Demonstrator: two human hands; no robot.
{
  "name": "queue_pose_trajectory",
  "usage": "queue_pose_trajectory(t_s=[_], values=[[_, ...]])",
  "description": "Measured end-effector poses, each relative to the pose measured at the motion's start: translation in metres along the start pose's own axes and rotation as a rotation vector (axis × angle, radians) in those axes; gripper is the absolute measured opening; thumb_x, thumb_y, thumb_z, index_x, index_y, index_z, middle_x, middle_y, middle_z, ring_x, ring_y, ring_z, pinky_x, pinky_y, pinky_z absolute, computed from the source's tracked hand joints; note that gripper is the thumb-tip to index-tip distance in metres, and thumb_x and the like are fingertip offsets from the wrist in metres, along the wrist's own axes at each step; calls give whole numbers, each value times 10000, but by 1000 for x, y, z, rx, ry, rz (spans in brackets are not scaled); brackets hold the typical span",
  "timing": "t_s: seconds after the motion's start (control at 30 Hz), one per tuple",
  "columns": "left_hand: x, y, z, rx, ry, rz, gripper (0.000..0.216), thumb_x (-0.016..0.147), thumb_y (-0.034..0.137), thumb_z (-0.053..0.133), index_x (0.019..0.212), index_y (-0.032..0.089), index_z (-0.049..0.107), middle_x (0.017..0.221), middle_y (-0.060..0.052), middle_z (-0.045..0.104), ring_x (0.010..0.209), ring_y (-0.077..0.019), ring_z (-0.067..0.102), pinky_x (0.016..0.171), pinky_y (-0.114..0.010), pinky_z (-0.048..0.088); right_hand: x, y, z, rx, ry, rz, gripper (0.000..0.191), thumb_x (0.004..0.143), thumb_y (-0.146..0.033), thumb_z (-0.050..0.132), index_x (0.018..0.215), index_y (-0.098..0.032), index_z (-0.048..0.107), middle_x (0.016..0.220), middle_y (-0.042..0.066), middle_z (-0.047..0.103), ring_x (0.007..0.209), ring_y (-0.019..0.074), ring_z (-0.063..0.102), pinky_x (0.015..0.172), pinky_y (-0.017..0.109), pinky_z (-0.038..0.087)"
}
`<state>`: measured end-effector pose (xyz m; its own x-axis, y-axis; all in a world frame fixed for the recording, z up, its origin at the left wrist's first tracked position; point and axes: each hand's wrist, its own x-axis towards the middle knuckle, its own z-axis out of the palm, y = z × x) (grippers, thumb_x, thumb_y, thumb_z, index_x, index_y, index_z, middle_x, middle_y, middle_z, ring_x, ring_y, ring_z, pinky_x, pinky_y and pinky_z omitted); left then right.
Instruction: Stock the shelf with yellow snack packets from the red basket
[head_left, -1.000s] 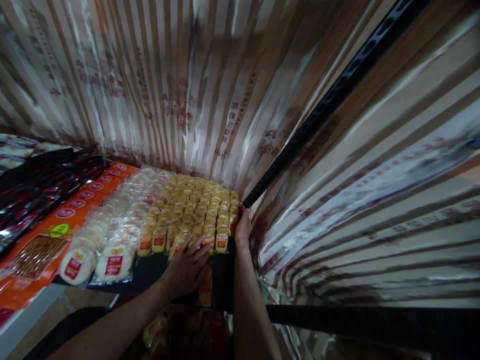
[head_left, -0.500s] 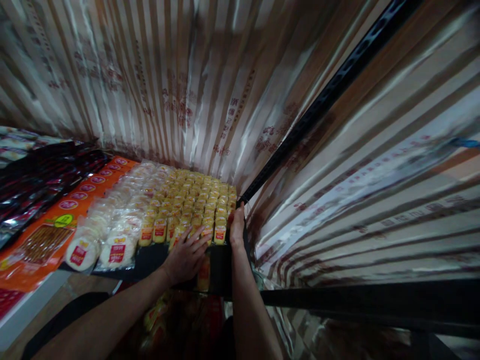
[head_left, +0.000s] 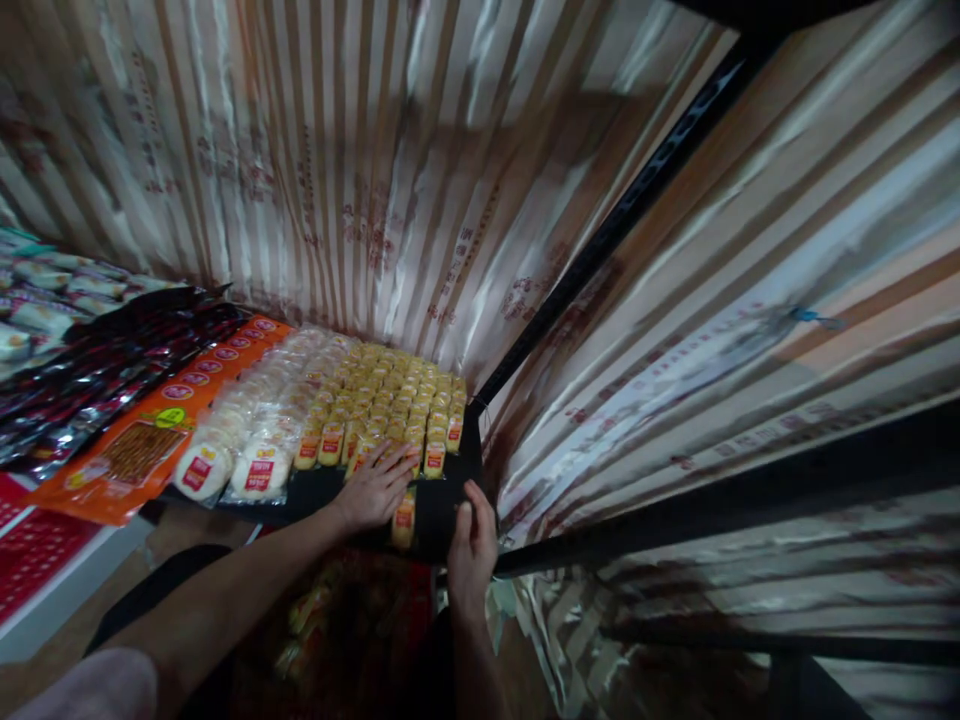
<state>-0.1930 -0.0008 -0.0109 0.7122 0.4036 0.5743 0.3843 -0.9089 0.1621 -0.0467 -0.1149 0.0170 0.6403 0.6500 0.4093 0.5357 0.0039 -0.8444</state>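
Rows of small yellow snack packs (head_left: pixel 390 400) with red labels fill a dark shelf (head_left: pixel 442 505) in a corner. My left hand (head_left: pixel 379 487) lies flat with spread fingers on the front row of these packs. My right hand (head_left: pixel 471 545) is at the shelf's front edge, fingers curled near the dark lip; whether it grips the lip is unclear. One yellow pack (head_left: pixel 403 520) hangs over the front edge between my hands.
White round rice-cracker packs (head_left: pixel 251 440) lie left of the yellow ones, then orange bags (head_left: pixel 154 440) and dark glossy bags (head_left: pixel 90 385). Striped shiny sheeting (head_left: pixel 375 180) covers the walls. A black upright post (head_left: pixel 615 225) stands at the corner. Red and yellow packs (head_left: pixel 330 620) sit below.
My right hand has drawn back from the right end of the yellow rows to the shelf's front edge. The view has shifted downward. My left hand has stayed on the front row.
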Motion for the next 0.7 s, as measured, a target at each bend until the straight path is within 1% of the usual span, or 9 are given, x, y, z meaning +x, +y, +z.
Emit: queue_pose_trajectory(t_s=[0.07,0.13,0.3,0.43,0.5,0.57,0.7], values=[[0,1,-2,1,1,14,321,874,216,441,1156,168,589,1330,-52,528,1345,-225,309,1132,-479,199,-18,5,-9,-12,-102,-46,329,882,-366,440,1067,-162,619,1176,133,597,1114,223,546,949,417,441],[-1,1,-3,7,10,24,313,871,212,443,1138,165,598,1332,-51,526,1343,-231,310,1130,-478,209,-34,13,-15,-6,-143,-59,320,886,-362,440,1062,-168,623,1158,135,609,1104,223,560,931,409,465],[1,3,-6,29,-3,53,317,869,210,433,1133,145,596,1358,-72,497,1331,-229,334,1114,-459,259,-64,27,-18,31,-192,-53,314,882,-377,449,1017,-168,641,1091,137,644,1015,220,616,871,395,514],[1,7,-12,42,10,56,319,863,204,435,1136,144,590,1387,-81,462,1338,-223,322,1110,-454,271,-78,26,-19,88,-161,-3,322,872,-392,460,1006,-169,648,1081,135,650,935,215,647,828,382,532],[-2,10,-17,49,27,42,321,860,191,434,1141,151,586,1390,-74,458,1340,-219,316,1111,-450,274,-81,25,-22,71,-185,22,330,867,-398,464,1013,-169,651,1058,130,659,933,218,648,830,378,528],[-10,13,-22,64,65,-29,332,848,174,443,1149,161,581,1372,-75,476,1327,-224,333,1098,-450,299,-83,25,-25,30,-209,36,341,862,-406,463,1015,-167,653,1031,127,669,938,223,644,835,380,521],[-40,18,-34,100,197,-316,350,793,92,453,1091,178,616,1262,-104,539,1223,-248,434,1012,-437,411,-87,20,-24,-23,-220,12,347,853,-416,462,989,-168,663,982,119,679,938,229,634,826,372,511]])
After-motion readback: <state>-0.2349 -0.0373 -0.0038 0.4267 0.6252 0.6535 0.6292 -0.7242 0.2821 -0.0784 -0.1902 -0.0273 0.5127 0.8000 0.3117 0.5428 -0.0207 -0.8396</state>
